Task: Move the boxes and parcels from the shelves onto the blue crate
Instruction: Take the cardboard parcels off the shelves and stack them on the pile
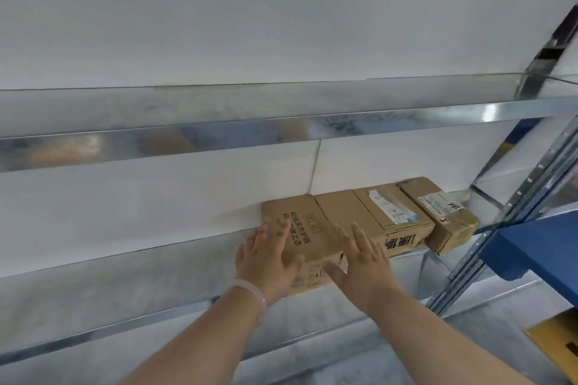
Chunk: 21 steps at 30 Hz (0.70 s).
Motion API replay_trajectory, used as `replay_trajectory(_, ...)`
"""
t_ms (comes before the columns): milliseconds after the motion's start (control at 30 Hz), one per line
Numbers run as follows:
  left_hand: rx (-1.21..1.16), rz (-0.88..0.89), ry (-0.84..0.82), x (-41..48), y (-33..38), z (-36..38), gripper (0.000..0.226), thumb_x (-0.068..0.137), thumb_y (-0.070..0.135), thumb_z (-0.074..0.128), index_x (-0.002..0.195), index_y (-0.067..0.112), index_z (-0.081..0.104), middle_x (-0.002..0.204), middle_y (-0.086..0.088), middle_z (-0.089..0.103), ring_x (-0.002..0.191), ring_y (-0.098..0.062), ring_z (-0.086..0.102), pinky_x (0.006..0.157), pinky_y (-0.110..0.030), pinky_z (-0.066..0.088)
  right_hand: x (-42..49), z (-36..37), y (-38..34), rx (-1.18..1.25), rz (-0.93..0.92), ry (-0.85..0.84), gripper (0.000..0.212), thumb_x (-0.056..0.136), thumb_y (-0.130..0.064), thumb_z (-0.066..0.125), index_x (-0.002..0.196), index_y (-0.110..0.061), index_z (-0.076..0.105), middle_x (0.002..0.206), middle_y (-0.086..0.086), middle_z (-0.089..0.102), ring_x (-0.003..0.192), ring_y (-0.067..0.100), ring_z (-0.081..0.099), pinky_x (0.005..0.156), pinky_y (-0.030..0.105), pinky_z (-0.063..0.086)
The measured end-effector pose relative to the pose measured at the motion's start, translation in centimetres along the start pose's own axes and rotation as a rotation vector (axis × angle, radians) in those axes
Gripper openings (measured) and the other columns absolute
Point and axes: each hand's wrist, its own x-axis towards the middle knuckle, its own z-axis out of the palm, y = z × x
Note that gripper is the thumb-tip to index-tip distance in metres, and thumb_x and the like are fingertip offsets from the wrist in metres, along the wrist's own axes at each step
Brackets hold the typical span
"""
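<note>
Three brown cardboard boxes stand side by side on a metal shelf point(156, 275) against the white wall. The nearest box point(300, 228) has black printed characters on top. My left hand point(266, 256) lies flat on its left top edge, fingers spread. My right hand point(362, 262) hovers over its right front corner, fingers spread, not closed on it. Beside it is a longer box point(375, 212) with a white label, then a smaller taped parcel point(444, 212) with a label. A blue crate point(538, 247) shows at the right edge.
An upper metal shelf point(250, 116) runs across above the boxes. A perforated steel upright point(513, 219) stands at the right between the boxes and the crate. A yellow-brown carton corner point(560, 341) shows at bottom right.
</note>
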Motion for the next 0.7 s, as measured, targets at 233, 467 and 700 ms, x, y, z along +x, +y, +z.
replay_trajectory(233, -0.045, -0.060, -0.103, 5.8, -1.0, 1.5, 0.074, 0.091, 0.069, 0.037, 0.152, 0.047, 0.001, 0.164, -0.002, -0.011, 0.150, -0.026, -0.004, 0.120, -0.045, 0.005, 6.4, 0.8, -0.5, -0.021, 0.030, -0.069, 0.073, 0.095, -0.065, 0.029, 0.154, -0.040, -0.006, 0.164, 0.001, -0.007, 0.151, 0.019, -0.005, 0.122, 0.044, -0.002)
replay_trajectory(467, -0.170, -0.169, -0.215, 7.4, -1.9, 3.2, 0.081, 0.083, 0.075, 0.046, 0.150, 0.052, 0.005, 0.164, -0.003, 0.002, 0.149, -0.027, 0.005, 0.121, -0.044, 0.014, 10.1, 2.1, -0.2, -0.084, -0.047, -0.133, 0.073, 0.094, -0.067, 0.025, 0.155, -0.038, -0.002, 0.164, 0.000, -0.007, 0.150, 0.018, -0.012, 0.121, 0.043, -0.008)
replay_trajectory(700, -0.363, -0.284, -0.147, 5.7, -4.6, 3.0, 0.085, 0.061, 0.084, 0.045, 0.136, 0.070, 0.008, 0.154, 0.018, 0.027, 0.134, -0.019, 0.038, 0.111, -0.043, 0.038, 11.3, 3.5, -2.6, -0.120, -0.216, -0.217, 0.072, 0.096, -0.066, 0.020, 0.156, -0.033, -0.001, 0.164, 0.004, -0.010, 0.149, 0.022, -0.016, 0.121, 0.041, -0.010)
